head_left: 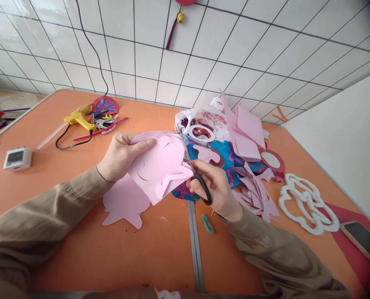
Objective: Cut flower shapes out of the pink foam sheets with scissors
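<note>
My left hand (118, 155) is closed on a pink foam sheet (160, 162), thumb on top and fingers beneath. Curved slits mark the sheet, and pointed flaps stand out at its lower right. In my right hand (218, 185) is a pair of scissors (201, 187) with black handles, the blades pointing up and away along the sheet's right edge. Whether the blades bite into the foam I cannot tell. Under the held sheet, a pink cut-out shape (125, 203) with pointed corners lies flat on the orange table (135, 261).
A yellow glue gun (80, 118) and a white charger (17, 159) lie left. Pink scraps (255, 191), folded pink sheets (245, 128) and a plastic bag (214, 120) crowd the right side. White cloud-shaped cut-outs (309, 203) and a phone (364, 241) sit farther right. A tiled wall rises behind.
</note>
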Demonstrator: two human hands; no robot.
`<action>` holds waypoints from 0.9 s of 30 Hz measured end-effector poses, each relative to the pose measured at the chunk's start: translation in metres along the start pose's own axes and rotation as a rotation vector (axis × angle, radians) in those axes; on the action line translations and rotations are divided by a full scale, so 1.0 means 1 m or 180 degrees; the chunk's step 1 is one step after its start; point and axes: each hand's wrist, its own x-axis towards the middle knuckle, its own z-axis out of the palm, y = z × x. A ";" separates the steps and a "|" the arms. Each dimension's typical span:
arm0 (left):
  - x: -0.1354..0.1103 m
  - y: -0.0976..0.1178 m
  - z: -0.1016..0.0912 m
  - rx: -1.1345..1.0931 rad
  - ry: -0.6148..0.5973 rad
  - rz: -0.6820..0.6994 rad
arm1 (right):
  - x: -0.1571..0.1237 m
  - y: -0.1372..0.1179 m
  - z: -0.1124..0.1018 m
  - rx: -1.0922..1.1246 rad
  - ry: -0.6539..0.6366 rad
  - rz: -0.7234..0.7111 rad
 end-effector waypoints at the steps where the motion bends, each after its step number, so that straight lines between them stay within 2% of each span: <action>1: 0.000 0.000 0.000 0.0000 0.0006 0.0000 | 0.000 0.000 -0.001 -0.0014 -0.0004 -0.0017; 13: 0.000 0.001 0.000 0.0027 -0.0007 0.0037 | 0.000 -0.002 -0.002 0.0398 -0.0300 -0.0110; 27: -0.001 0.003 0.001 0.0012 0.0095 0.0068 | 0.000 -0.004 -0.002 0.0229 -0.0245 -0.0026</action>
